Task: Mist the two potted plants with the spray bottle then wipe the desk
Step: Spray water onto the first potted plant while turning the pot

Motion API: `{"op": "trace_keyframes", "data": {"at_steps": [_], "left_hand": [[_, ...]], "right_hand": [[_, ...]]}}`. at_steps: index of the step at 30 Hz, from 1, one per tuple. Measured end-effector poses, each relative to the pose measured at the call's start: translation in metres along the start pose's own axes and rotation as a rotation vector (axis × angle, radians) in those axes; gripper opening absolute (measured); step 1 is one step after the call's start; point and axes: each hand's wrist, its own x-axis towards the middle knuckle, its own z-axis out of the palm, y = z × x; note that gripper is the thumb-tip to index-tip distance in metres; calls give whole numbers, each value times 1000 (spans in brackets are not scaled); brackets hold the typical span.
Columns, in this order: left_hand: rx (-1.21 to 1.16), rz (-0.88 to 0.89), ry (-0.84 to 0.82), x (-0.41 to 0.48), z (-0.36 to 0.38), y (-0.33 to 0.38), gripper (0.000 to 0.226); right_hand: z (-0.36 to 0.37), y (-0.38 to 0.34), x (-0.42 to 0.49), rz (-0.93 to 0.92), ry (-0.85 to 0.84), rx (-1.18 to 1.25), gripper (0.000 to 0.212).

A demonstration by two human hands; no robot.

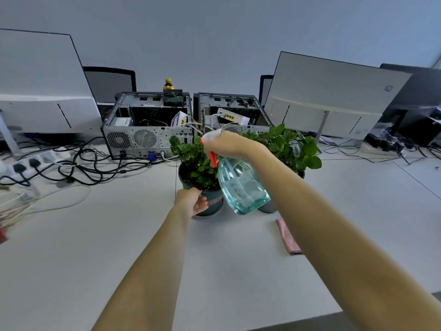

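Observation:
Two leafy potted plants stand side by side at the middle of the white desk (119,247). My left hand (192,201) grips the rim and side of the left plant's teal pot (213,201). My right hand (226,144) holds a clear bluish spray bottle (241,187) by its head, above and between the plants, with the red trigger (213,160) and white nozzle pointing left over the left plant (193,161). The right plant (293,146) is partly hidden behind my right forearm. A pink cloth (287,237) lies on the desk near the right pot.
Two open computer cases (145,125) stand behind the plants, with a small yellow-capped bottle (168,84) on top. Monitors (329,99) flank them on both sides. Tangled black cables and a power strip (31,163) cover the desk's left side. More cables lie at the far right.

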Motion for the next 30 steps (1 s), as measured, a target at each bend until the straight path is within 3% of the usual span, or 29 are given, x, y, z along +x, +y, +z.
{"op": "trace_keyframes", "data": {"at_steps": [12, 16, 20, 23, 30], "left_hand": [[85, 42, -1, 2, -3, -2, 17], [74, 42, 8, 0, -3, -2, 18], [82, 51, 38, -2, 2, -5, 15], [109, 61, 78, -4, 6, -5, 14], [131, 54, 113, -3, 9, -1, 18]], "right_hand": [[20, -1, 19, -53, 93, -107, 14], [6, 12, 11, -19, 226, 89, 20], [-18, 31, 2, 68, 194, 215, 26], [-31, 44, -8, 124, 110, 196, 19], [-25, 61, -16, 188, 98, 226, 11]]}}
